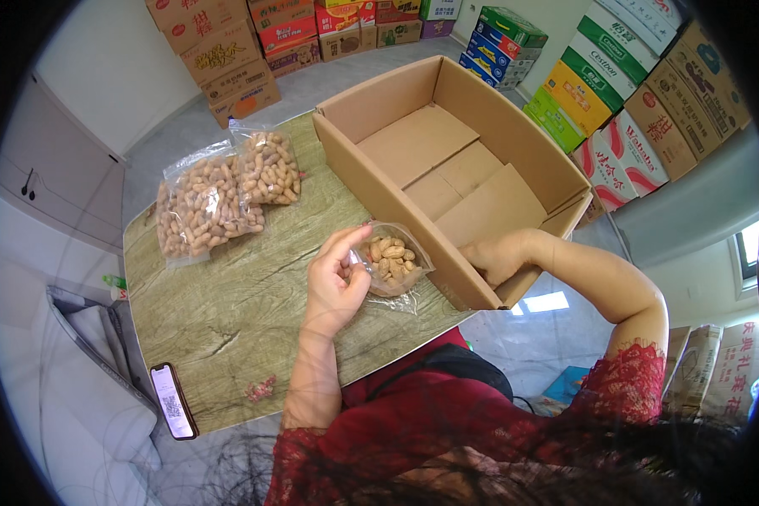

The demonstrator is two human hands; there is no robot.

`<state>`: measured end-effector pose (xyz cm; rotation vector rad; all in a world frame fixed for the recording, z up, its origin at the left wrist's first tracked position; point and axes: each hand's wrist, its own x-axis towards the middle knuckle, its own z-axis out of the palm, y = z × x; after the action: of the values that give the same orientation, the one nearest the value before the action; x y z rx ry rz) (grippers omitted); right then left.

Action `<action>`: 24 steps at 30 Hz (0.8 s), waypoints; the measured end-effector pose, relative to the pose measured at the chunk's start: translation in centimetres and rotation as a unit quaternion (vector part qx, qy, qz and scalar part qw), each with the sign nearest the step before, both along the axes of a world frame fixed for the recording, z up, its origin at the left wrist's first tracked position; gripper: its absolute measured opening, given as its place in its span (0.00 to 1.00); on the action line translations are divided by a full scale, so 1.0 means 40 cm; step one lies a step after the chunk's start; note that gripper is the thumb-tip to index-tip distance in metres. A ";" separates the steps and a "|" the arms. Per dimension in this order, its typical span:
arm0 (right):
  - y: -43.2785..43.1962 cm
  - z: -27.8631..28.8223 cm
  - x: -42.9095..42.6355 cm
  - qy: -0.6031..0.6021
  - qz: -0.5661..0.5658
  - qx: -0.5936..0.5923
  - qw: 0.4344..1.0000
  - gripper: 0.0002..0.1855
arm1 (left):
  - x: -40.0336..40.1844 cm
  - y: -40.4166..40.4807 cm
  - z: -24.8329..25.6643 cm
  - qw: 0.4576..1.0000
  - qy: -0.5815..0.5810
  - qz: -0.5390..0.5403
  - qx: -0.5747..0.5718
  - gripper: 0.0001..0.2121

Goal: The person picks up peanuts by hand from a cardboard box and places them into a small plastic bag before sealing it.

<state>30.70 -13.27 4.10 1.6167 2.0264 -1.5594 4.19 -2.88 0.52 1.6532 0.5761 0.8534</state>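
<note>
My left hand grips the rim of an open clear plastic bag, which stands on the table against the cardboard box. Unshelled peanuts lie inside this bag. My right hand reaches over into the near right corner of the open cardboard box; its fingers are mostly hidden, so whether they hold anything cannot be told. Several filled zip bags of peanuts lie together at the table's far left, one of them nearest the box.
The wood-patterned table carries a lit smartphone at its near left edge. Stacked cartons stand along the far and right walls. A grey sofa is at the left. Cardboard flaps line the box's floor.
</note>
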 end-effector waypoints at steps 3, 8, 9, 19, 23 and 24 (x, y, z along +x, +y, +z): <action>0.009 -0.005 0.011 0.050 -0.014 -0.051 0.997 0.38 | -0.002 0.002 0.002 1.000 -0.003 -0.004 -0.005 0.24; 0.025 -0.032 0.017 -0.011 0.065 -0.058 0.996 0.34 | -0.001 0.006 -0.002 1.000 0.002 -0.003 -0.001 0.24; 0.024 -0.040 0.017 -0.025 0.072 -0.054 0.996 0.33 | -0.001 0.005 -0.003 1.000 0.001 -0.003 -0.003 0.24; 0.031 -0.020 0.006 -0.020 0.039 -0.085 0.995 0.25 | -0.005 -0.001 -0.005 0.999 0.016 0.019 0.045 0.21; 0.010 -0.139 0.038 -0.020 0.059 -0.013 0.998 0.25 | 0.011 -0.003 -0.012 0.998 0.004 0.020 0.052 0.20; 0.015 -0.133 0.032 -0.024 0.082 0.019 0.996 0.25 | 0.009 -0.005 -0.019 0.998 -0.005 0.029 0.058 0.20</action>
<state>31.98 -12.67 -1.23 1.4425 2.1165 -1.4216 4.56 -3.09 -0.24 1.7442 0.5800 0.9520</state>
